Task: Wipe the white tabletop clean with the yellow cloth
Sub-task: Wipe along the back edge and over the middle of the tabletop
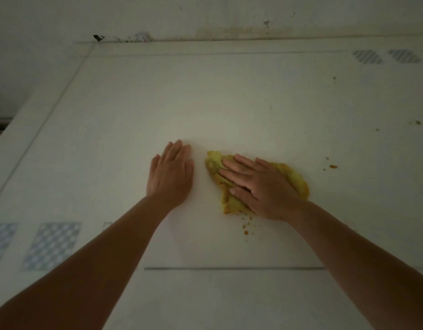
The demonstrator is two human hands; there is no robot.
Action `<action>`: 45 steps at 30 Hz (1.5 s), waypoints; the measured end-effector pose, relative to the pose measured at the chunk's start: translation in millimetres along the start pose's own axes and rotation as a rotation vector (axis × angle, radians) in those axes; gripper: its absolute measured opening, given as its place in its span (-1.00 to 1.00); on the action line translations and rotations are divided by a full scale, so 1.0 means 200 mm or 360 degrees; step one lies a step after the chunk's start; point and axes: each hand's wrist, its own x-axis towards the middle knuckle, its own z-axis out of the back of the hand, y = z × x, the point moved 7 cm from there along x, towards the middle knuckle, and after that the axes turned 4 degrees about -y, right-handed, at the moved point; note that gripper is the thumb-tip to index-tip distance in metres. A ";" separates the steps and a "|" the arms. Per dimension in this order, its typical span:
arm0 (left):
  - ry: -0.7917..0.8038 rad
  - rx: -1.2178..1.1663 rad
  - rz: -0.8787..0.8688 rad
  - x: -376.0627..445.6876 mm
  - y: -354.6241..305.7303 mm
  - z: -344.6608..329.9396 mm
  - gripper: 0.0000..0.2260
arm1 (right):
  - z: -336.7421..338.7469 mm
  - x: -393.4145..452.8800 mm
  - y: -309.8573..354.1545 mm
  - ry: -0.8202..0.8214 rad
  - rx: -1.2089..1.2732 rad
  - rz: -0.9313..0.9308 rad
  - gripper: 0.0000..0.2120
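A crumpled yellow cloth [293, 178] lies on the white tabletop [229, 103], a little right of centre. My right hand [258, 186] presses flat on top of it, fingers spread and pointing left, so much of the cloth is hidden under the palm. My left hand [171, 173] rests flat on the bare tabletop just left of the cloth, fingers together, holding nothing. Orange crumbs [247, 226] lie just in front of the cloth.
More orange crumbs [332, 166] sit right of the cloth, and specks [417, 122] near the right edge. A wall [205, 15] runs along the table's far edge. Blue patterned patches [53, 244] mark the near left, others [367, 57] the far right.
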 end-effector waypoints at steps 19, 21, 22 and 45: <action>-0.0090 0.0035 -0.0093 -0.19 -0.07 -0.01 -0.58 | -0.07 -0.59 0.24 0.0087 0.0113 0.0007 -0.55; -0.0112 0.0029 -0.0094 -0.18 -0.06 -0.01 -0.59 | -0.04 -0.64 0.17 0.0055 0.0130 -0.0044 -0.57; -0.0121 0.0026 -0.0095 -0.18 -0.07 -0.01 -0.59 | -0.01 -0.66 0.12 0.0035 0.0134 -0.0067 -0.58; -0.0292 -0.0168 0.0036 0.45 -0.71 -0.19 -0.63 | 0.26 0.01 -0.76 -0.0087 0.0043 -0.0037 -0.55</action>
